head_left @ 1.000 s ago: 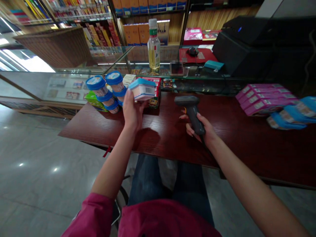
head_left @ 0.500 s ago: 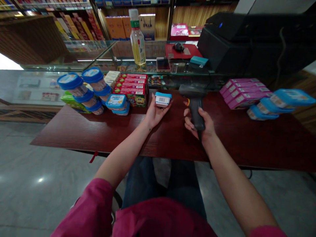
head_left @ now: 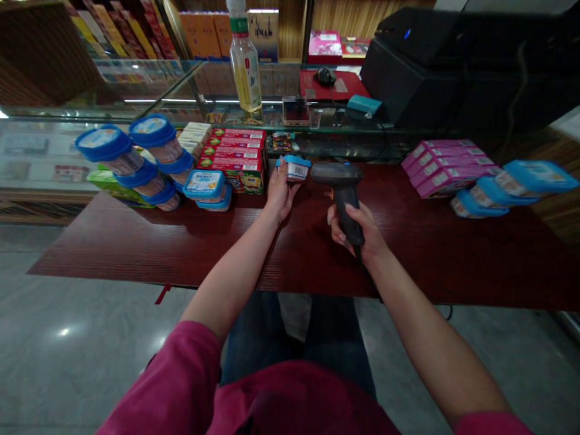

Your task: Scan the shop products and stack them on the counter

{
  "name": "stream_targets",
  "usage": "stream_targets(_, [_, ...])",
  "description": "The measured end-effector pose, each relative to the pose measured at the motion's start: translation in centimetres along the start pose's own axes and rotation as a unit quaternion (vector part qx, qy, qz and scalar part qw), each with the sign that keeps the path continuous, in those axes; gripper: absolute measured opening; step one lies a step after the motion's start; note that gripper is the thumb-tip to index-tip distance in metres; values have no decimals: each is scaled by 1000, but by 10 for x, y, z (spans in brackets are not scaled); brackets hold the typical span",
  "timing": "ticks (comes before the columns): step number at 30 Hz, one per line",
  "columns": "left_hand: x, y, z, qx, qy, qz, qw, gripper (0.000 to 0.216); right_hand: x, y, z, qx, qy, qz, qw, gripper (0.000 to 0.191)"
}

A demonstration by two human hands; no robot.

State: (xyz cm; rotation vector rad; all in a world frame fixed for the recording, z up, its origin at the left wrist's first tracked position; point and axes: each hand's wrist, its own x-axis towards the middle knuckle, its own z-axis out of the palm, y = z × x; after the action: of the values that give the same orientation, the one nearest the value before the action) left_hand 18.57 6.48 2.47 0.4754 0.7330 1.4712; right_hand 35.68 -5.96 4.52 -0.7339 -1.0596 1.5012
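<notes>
My left hand (head_left: 280,194) is closed around a small plastic tub with a blue lid (head_left: 295,168), just above the brown table. A barcode label on the tub's side faces right. In my right hand (head_left: 356,226) is a black barcode scanner (head_left: 338,175), gripped by its handle with the head pointing left, close beside the tub but apart from it. A cable runs down from the handle. Left of the tub stand red boxes (head_left: 235,158) and two stacked blue-lidded square tubs (head_left: 205,184).
Several round blue-lidded tubs (head_left: 149,162) are stacked at the left, by a green package (head_left: 102,179). Pink boxes (head_left: 448,166) and a leaning stack of blue-lidded tubs (head_left: 501,187) stand at the right. Behind the table, a bottle (head_left: 246,69) rests on a glass counter (head_left: 272,115).
The barcode scanner has moved left, nearer the tub, and its head now points left. My left hand has turned the tub so its barcode side faces more to the right. The view has shifted slightly.
</notes>
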Motion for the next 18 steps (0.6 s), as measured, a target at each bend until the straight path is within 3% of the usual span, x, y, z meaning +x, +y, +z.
stream_targets(6, [1, -3, -2, 16, -8, 27, 999, 25, 0, 2, -1, 16, -11, 5, 1000, 43])
stream_targets(12, [1, -8, -16, 159, -39, 72, 984, 41, 2, 0, -9, 19, 38, -41, 998, 39])
stream_targets(15, [-14, -8, -15, 278, -92, 138, 946, 45, -6, -7, -26, 20, 76, -74, 994, 42])
stream_targets(18, [-36, -9, -2, 303, -129, 111, 938, 42, -30, -20, -55, 3, 129, -104, 986, 42])
